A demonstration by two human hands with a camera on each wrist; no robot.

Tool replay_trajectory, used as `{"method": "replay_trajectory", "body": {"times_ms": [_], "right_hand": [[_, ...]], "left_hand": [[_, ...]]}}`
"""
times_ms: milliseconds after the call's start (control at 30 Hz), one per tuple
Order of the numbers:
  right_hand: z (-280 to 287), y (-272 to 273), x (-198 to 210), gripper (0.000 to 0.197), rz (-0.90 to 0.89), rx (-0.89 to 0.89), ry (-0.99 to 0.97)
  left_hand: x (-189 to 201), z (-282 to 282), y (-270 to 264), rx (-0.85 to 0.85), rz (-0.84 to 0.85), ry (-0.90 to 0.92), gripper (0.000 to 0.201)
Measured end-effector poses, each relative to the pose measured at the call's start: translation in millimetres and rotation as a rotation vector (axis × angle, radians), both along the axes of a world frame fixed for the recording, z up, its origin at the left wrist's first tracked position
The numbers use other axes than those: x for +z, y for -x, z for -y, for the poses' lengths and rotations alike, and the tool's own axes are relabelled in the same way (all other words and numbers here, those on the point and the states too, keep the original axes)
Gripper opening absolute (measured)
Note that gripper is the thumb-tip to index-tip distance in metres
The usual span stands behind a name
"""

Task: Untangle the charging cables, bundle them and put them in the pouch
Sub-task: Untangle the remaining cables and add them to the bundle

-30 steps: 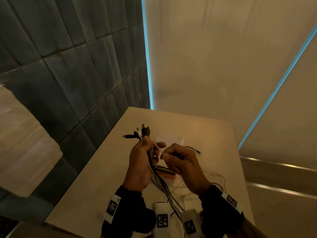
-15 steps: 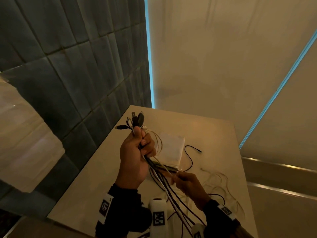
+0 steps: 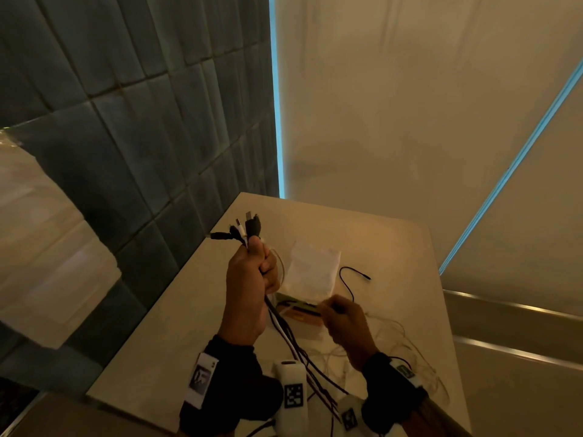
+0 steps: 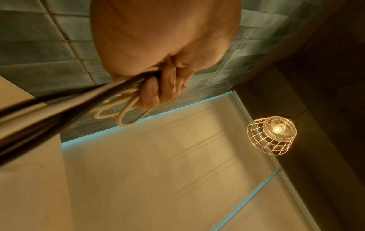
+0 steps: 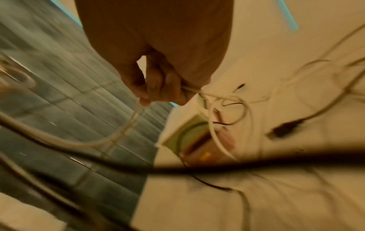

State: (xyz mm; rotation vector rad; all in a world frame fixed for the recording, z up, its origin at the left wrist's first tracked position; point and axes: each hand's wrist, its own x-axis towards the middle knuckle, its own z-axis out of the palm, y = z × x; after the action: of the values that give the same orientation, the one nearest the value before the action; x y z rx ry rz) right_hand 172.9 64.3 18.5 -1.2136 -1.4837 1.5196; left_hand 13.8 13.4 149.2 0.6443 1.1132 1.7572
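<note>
My left hand [image 3: 252, 279] is raised above the table and grips a bunch of black and white charging cables [image 3: 290, 339]; their plugs [image 3: 246, 228] stick out above the fist and the strands hang down toward me. In the left wrist view the curled fingers [image 4: 158, 90] clamp the bundle with white loops [image 4: 122, 115] showing. My right hand [image 3: 340, 316] is lower and to the right, pinching a thin white cable [image 5: 199, 92] that trails over the table. The white pouch [image 3: 312, 269] lies flat on the table behind both hands.
A small greenish and brown box [image 3: 299, 310] lies beside the pouch. Loose white cables [image 3: 407, 348] and a black cable end [image 3: 356, 272] spread over the beige table [image 3: 378, 241]. A dark tiled wall [image 3: 142, 121] stands at the left; a caged lamp [image 4: 271, 136] hangs overhead.
My left hand has kept the plug bunch raised. My right hand dropped from beside the left fist down the strands, then shifted right holding a white cable.
</note>
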Motion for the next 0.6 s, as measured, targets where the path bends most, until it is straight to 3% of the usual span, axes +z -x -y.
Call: {"method": "replay_trajectory", "body": {"times_ms": [167,267,433,600], "right_hand": [[9.8,14.4,87.9,0.016,-0.355,0.116,-0.094],[18.8,19.5,107.6,0.011,-0.42,0.235,-0.141],[22.4,18.3,86.0,0.014,-0.348,0.268,-0.056],[16.3,6.3,26.8,0.018,-0.157,0.21,0.008]], "left_hand": [[-7.1,-1.6,-6.8,0.075,-0.07,0.115,0.036],[-7.8,-0.4,-8.4,0.089,-0.042,0.167,0.033],[4.1,0.8,-6.7,-0.05,0.263,-0.03,0.032],[6.8,1.4,3.2,-0.069,0.261,-0.122,0.032]]}}
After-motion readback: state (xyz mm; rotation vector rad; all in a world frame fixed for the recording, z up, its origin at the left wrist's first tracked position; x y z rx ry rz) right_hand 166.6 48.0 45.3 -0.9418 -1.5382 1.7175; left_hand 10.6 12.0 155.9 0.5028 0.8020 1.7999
